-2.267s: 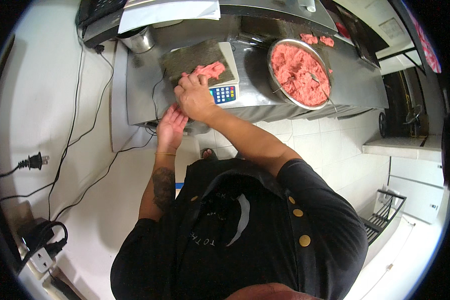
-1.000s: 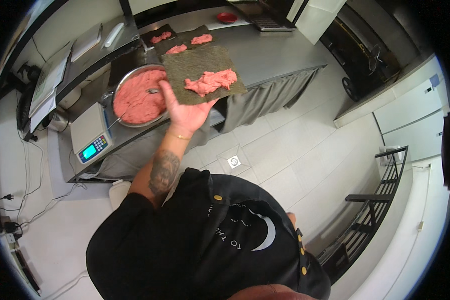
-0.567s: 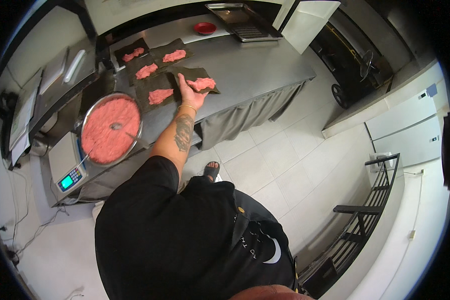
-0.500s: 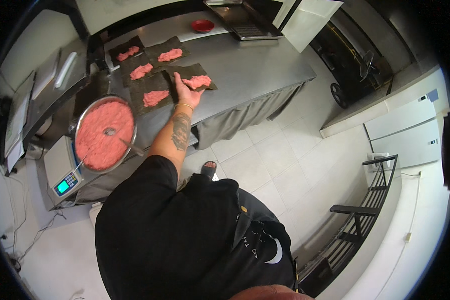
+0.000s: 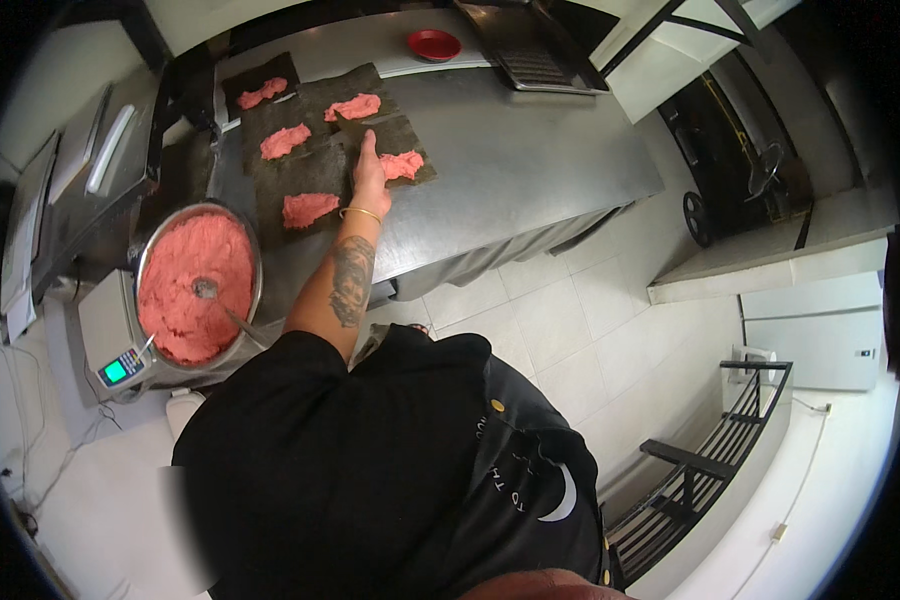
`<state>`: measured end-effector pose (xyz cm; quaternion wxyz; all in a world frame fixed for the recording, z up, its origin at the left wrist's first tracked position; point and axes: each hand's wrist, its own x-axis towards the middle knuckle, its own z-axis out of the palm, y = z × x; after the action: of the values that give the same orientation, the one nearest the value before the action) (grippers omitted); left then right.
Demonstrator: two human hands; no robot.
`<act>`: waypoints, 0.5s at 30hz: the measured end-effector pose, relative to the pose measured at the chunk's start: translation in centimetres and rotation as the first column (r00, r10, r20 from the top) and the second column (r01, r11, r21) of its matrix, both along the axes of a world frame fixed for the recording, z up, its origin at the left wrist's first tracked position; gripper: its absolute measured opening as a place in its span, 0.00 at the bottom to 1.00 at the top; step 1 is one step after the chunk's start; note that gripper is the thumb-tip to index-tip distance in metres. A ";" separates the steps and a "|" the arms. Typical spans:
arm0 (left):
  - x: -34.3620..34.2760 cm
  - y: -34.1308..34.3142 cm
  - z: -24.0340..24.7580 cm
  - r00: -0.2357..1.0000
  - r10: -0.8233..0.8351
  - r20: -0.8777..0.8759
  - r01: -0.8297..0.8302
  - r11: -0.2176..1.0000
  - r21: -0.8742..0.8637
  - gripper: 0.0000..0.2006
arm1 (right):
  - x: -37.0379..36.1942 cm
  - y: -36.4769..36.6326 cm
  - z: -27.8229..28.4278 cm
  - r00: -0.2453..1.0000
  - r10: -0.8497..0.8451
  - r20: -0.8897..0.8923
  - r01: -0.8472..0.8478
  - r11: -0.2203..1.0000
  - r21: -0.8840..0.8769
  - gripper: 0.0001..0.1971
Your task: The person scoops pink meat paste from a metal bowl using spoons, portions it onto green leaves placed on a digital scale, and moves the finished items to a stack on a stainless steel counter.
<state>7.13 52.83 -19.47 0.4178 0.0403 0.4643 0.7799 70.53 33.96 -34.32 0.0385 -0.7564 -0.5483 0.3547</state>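
Observation:
My left hand reaches over the steel table, fingers closed at the left edge of a dark seaweed sheet, partly hiding it. A corner of this sheet stands raised beside the thumb. On the sheet, just right of the hand, lies a lump of pink minced paste. Several more dark sheets are spread to the left and behind, each bearing a pink lump, such as the nearest lump. A steel bowl of pink paste, with a utensil stuck in it, stands nearer on the left. My right hand is out of view.
The bowl rests on a digital scale with a lit green display. A red dish and a metal tray sit at the back of the table. A black slatted rack stands at the right.
The view has shifted a little. My left hand has turned at the sheet's left edge, and a corner of the sheet now stands raised by the thumb.

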 end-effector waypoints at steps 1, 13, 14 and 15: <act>0.1 -0.2 0.6 0.998 0.041 -0.056 -0.046 0.995 -0.087 0.44 | -0.2 0.8 0.0 1.000 0.022 0.000 -0.022 1.000 0.012 0.25; 17.0 -23.6 13.0 0.376 -0.583 -0.721 0.515 0.778 -0.361 0.10 | 6.2 -5.4 -10.2 0.971 0.238 0.033 -0.236 0.970 -0.061 0.25; 16.6 -25.5 13.6 0.301 -0.537 -0.788 0.513 0.788 -0.340 0.09 | 9.3 -6.6 -11.9 0.930 0.353 0.096 -0.338 0.930 -0.147 0.25; 15.9 -27.4 14.0 0.231 -0.488 -0.842 0.509 0.798 -0.323 0.07 | 12.6 -7.6 -13.3 0.867 0.479 0.139 -0.439 0.865 -0.243 0.25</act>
<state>23.04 25.47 -5.47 0.3279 0.5988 0.5659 0.4622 83.10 26.38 -47.59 -0.1785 -0.6342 -0.6751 0.3318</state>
